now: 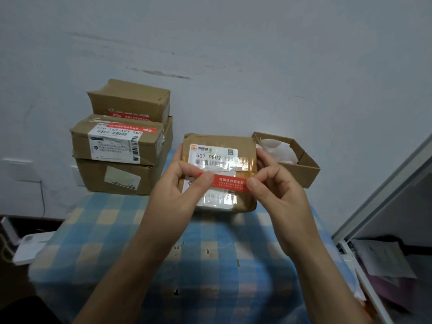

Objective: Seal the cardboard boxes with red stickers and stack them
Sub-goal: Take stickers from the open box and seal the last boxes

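Note:
A brown cardboard box (243, 146) with a white shipping label lies on the checked cloth in the middle. Just above its top face a red sticker (230, 182) with white print is stretched out flat. My left hand (180, 190) pinches its left end and my right hand (275, 185) pinches its right end. At the back left stands a stack of cardboard boxes (121, 141); the upper boxes each carry a red sticker, the bottom one shows none.
An open cardboard box (304, 167) with white paper backings inside stands to the right against the wall. The blue checked tablecloth (187, 253) covers the table. A white appliance door (385, 206) is at the right, white items lie low at the left.

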